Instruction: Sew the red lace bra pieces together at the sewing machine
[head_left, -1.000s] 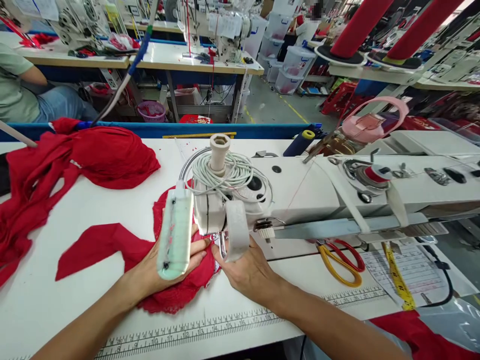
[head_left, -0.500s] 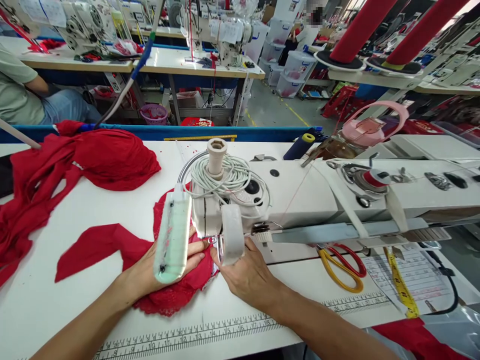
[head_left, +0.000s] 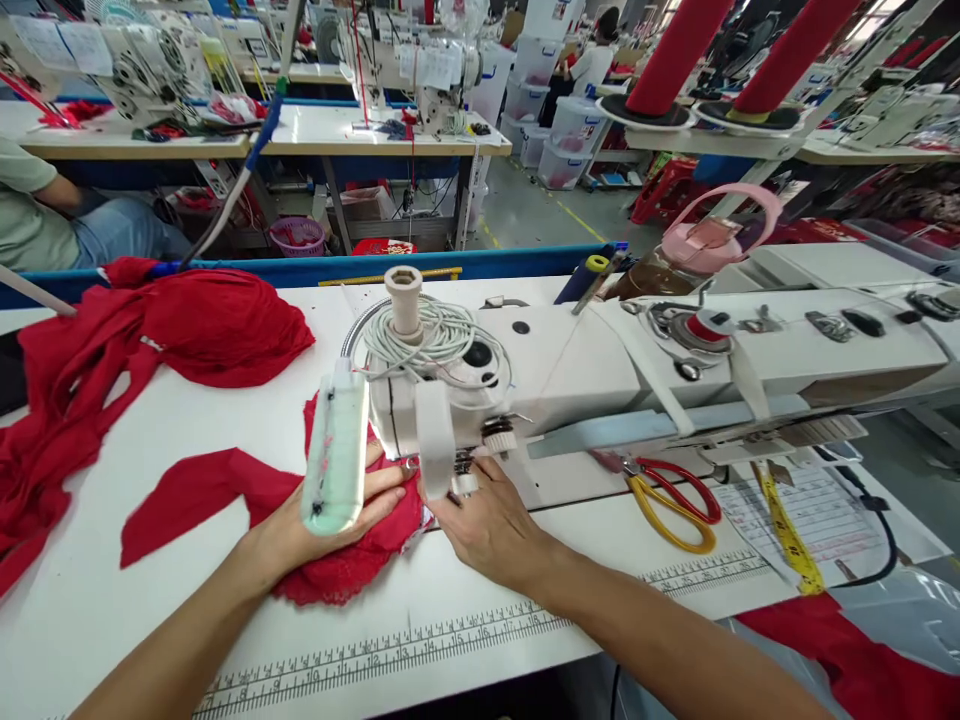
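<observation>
My left hand (head_left: 300, 530) lies with its fingers stretched over a red lace-edged fabric piece (head_left: 341, 580) on the sewing table. A pale green lamp (head_left: 334, 450) on the sewing machine (head_left: 570, 360) covers part of that hand. Close to the needle area, my right hand (head_left: 487, 520) is closed, with bent fingers at the right edge of the red piece. The machine's white front part (head_left: 435, 440) hides some of its fingertips. A long red strip (head_left: 187, 490) of the fabric extends leftward.
A red garment heap (head_left: 217, 325) lies at left. Scissors (head_left: 675, 505), a yellow tape measure (head_left: 787, 540) and a written sheet (head_left: 825, 510) lie at right. Behind the machine stands a pink-lidded bottle (head_left: 705, 245). A ruler scale (head_left: 390, 655) runs along the front edge. Another person (head_left: 45, 210) sits far left.
The view has shifted, so the machine appears farther left and a little higher. Both hands stay at the red fabric near the needle area, with little visible movement over it.
</observation>
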